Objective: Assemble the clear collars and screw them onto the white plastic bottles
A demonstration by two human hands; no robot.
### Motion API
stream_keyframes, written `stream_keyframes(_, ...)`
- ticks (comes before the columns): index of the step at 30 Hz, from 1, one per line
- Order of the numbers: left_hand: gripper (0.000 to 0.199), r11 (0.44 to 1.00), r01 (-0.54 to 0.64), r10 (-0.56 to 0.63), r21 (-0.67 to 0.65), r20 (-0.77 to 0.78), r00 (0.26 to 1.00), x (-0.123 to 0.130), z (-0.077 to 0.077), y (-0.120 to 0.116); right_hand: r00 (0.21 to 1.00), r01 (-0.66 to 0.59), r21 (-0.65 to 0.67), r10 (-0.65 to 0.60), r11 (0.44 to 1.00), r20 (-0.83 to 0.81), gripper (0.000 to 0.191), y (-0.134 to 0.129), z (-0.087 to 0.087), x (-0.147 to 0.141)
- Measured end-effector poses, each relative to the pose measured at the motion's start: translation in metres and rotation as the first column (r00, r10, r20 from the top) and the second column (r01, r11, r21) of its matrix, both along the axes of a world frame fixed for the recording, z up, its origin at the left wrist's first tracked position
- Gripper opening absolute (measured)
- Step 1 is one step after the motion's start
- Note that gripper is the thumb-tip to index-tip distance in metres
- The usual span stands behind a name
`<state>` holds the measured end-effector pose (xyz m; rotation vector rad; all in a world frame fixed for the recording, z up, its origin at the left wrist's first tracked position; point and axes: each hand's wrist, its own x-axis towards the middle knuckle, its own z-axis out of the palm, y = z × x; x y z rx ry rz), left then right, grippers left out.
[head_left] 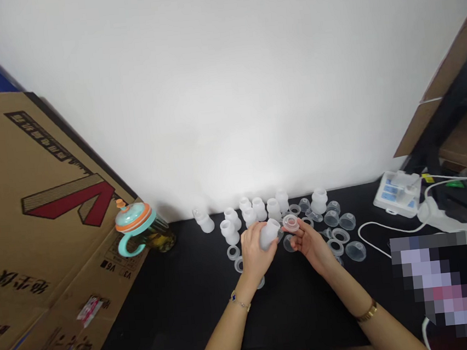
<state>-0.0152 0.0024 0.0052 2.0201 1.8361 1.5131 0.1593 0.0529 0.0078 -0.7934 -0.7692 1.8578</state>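
My left hand [255,250] is wrapped round a white baby bottle [269,234], tilted with its open neck to the upper right. Between the fingertips of my right hand [311,244] is a clear round ring with a raised middle [290,223], close beside the bottle's neck; whether the two touch I cannot tell. Behind my hands stand several more white bottles [258,209]. One bottle [204,221] at the left has a clear cap on it. Clear collar rings [340,235] and clear dome caps [347,220] lie to the right, with more rings [233,252] by my left hand.
At the left a jug with a turquoise handle [131,245] and orange-trimmed lid stands against a large cardboard box [56,225]. A white compartment case [398,193] and a white cable [370,225] lie at the right. The white wall [225,88] borders the black table [181,323].
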Motion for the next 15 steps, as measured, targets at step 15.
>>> stream_keyframes(15, 0.039, 0.998, 0.054, -0.057, 0.030, 0.083, 0.995, 0.0009, 0.0000, -0.0001, 0.999, 0.040, 0.027, -0.041, 0.999, 0.023, 0.034, -0.0016, -0.0007, -0.0019)
